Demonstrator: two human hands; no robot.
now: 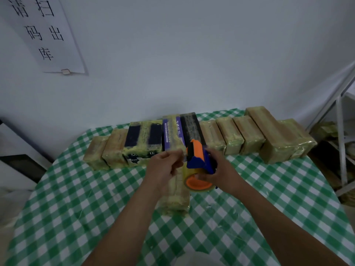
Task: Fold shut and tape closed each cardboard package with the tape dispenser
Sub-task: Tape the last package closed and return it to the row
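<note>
Taping step, looks like: right hand (218, 170) fingers wrapped round the blue-and-orange plastic tape dispenser (198, 159), left hand (163, 167) fingers pinching its clear tape end, mid-frame over the tan cardboard package (175, 199) on the green-checked counter (92, 208). Next, probably: stick that end down.

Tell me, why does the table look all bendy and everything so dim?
Head view: the wide lens bends the table edge and the shelf post on the right; the light is dim and flat, shadows soft; the left hand, pinching tape, and the right hand, gripping the dispenser, look slightly smeared.
</note>
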